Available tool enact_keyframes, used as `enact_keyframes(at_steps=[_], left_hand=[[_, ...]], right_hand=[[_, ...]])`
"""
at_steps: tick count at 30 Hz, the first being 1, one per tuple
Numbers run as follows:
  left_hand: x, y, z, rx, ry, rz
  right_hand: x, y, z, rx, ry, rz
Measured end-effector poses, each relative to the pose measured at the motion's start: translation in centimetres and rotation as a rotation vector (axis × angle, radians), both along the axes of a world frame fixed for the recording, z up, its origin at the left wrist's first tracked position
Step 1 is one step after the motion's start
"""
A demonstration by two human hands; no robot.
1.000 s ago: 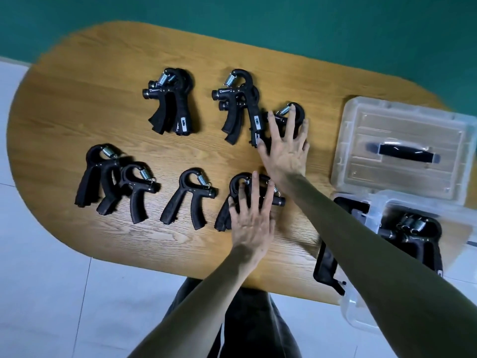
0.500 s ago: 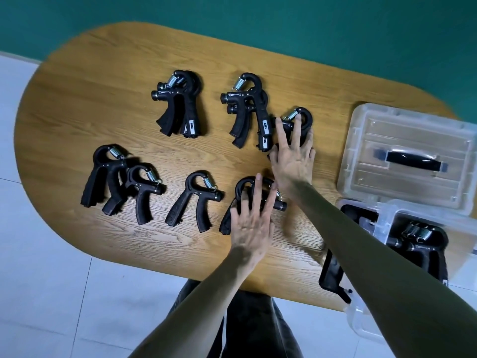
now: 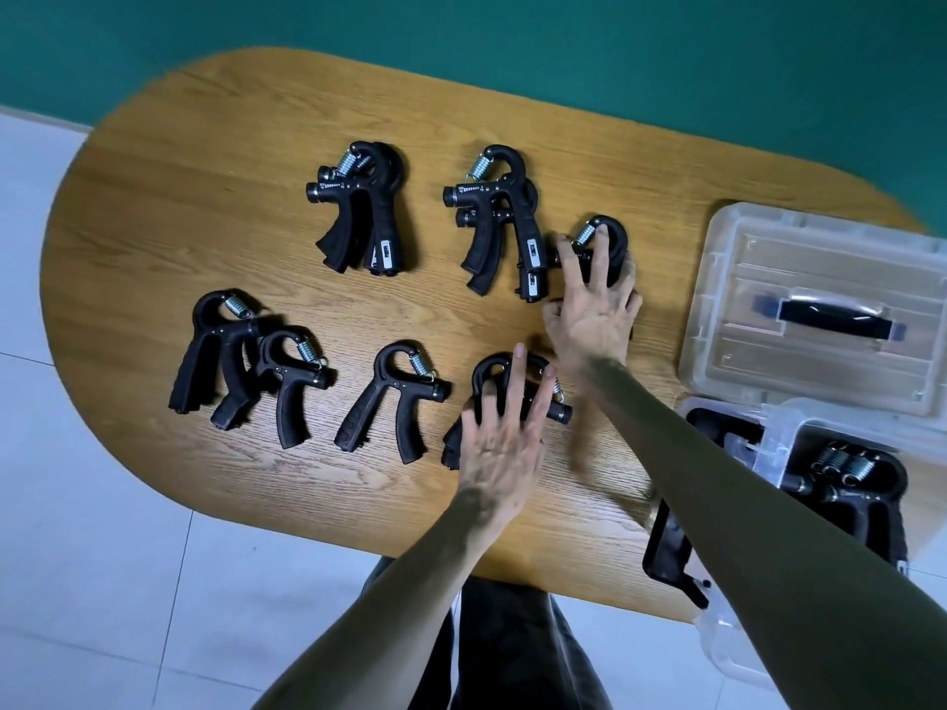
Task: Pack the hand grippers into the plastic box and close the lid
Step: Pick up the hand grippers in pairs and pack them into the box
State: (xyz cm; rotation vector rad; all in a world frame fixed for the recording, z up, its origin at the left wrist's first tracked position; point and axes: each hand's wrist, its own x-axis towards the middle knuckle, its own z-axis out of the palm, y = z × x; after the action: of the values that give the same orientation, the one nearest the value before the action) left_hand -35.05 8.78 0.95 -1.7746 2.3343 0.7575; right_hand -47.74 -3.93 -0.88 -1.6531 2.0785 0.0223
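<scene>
Left hand [image 3: 499, 443]: we lay it over the gripper nearest us [image 3: 512, 397], left of the box [image 3: 799, 453]; the fingers are spread and only lightly bent across the handles, so we judge nothing is clamped yet.
Right hand [image 3: 594, 304]: we curl its fingers round a second gripper [image 3: 607, 243], which lies farther from us than the box and to its left; the fingertips hook over the loop by the spring, the start of a grip.
Box: it sits at the table's [image 3: 205, 207] near right corner, hanging past the edge, with grippers already inside [image 3: 850, 484].
Lid [image 3: 815, 310]: off, flat on the table just behind the box, handle up.
Loose grippers: more lie to the left of the box, two as stacked pairs far from us [image 3: 369, 212] [image 3: 499, 217], the rest closer to us [image 3: 230, 361] [image 3: 394, 397].
Risk, slip: with the left fingers splayed, we may lift and drop that gripper.
Risk, snag: the right hand's gripper touches the stacked pair; pulling it may drag them.
Risk, box: dropping weight into the overhanging box may tip it off the table.
</scene>
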Motion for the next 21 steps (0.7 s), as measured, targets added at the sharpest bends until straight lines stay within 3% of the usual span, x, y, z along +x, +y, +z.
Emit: enact_keyframes(at_steps=[10, 17, 21], left_hand=[[0.1, -0.4, 1.0, 0.013, -0.009, 0.008], [0.6, -1.4, 5.4, 0.051, -0.069, 0.023], [0.6, -2.1, 8.9, 0.059, -0.051, 0.079]], right_hand=[[-1.9, 1.1, 1.0, 0.021, 0.024, 0.002], [-1.5, 3.4, 7.7, -0.024, -0.064, 0.032], [-1.1, 5.2, 11.7, -0.078, 0.023, 0.096]])
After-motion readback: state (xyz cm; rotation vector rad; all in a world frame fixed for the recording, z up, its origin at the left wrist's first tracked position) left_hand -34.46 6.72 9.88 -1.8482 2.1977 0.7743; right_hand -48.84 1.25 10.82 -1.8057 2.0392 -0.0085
